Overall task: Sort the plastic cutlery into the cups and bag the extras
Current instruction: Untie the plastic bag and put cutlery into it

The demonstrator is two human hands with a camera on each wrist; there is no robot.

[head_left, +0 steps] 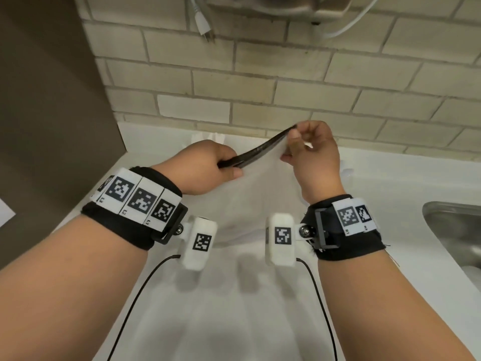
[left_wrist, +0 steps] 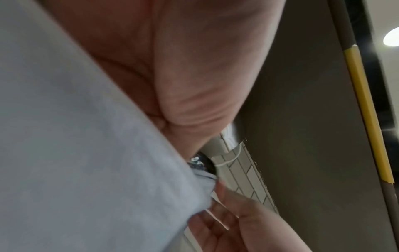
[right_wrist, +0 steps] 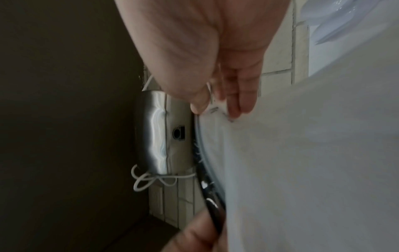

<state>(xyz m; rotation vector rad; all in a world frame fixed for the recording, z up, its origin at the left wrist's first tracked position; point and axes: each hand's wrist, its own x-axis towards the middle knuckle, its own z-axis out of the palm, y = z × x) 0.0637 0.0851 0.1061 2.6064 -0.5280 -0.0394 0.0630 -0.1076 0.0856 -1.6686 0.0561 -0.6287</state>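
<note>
Above the tabletop's (head_left: 390, 178) back edge, the left hand (head_left: 208, 170) is gripping black cutlery (head_left: 257, 149), its long axis slanting up-right toward the right hand (head_left: 309, 152), which is pinching the clear bag's (head_left: 250, 194) mouth.

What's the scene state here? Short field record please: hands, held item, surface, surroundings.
left hand: grips one end of the bag's dark top edge
right hand: pinches the other end
bag: translucent white, held above the counter, hanging down
counter: white
sink: steel, at right
cups, cutlery: not clearly visible
</note>
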